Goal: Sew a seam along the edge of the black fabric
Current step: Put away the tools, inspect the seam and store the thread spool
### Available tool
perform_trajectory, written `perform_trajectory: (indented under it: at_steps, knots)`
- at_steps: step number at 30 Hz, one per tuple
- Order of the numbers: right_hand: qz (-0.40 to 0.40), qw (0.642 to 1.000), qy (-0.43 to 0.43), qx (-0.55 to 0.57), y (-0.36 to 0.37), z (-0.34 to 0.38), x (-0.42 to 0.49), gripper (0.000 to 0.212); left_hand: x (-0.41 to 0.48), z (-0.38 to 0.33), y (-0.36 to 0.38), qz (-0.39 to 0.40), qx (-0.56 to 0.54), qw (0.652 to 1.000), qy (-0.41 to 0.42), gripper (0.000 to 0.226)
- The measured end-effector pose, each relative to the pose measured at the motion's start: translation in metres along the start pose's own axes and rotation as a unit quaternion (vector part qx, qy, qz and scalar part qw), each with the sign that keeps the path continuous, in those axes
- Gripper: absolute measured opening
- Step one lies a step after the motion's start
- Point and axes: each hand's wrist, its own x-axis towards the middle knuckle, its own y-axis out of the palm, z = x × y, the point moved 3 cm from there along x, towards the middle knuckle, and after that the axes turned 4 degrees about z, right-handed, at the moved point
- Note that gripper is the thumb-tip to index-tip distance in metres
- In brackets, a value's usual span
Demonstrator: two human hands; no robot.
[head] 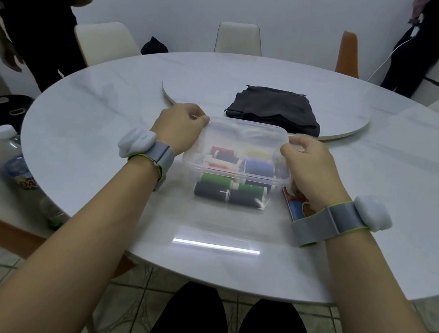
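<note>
Black fabric lies folded beyond fingers gripping the box

The oval, white marbled desk carries a clear plastic box of thread spools. A colourful packet lies just right of the box. Behind the box sits a round turntable bearing folded black fabric.

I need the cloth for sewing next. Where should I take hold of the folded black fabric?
Probably pinch the black fabric at its near edge, reaching from the front past the clear box: the folded layers stack there, facing you, so one pinch gathers them.
</note>
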Motion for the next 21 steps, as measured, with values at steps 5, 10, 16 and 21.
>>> perform_trajectory:
  at_steps: [5,10,16,21]
  knots:
    - [-0.065,0.988,-0.063,-0.128,-0.014,0.019,0.008,0.05,-0.002,-0.015,-0.005,-0.006,0.071,0.997,0.04,0.042]
    - [0.029,0.976,-0.129,-0.174,0.009,0.037,0.018,0.044,-0.016,-0.042,0.012,0.136,0.17,0.97,0.104,0.052]
    - [0.176,0.953,-0.076,-0.234,0.026,0.028,0.021,0.069,-0.016,-0.036,0.031,0.182,0.274,0.939,0.101,0.065]
    - [0.17,0.943,-0.066,-0.279,0.029,0.027,0.021,0.072,-0.014,-0.034,0.035,0.184,0.339,0.916,0.107,0.066]
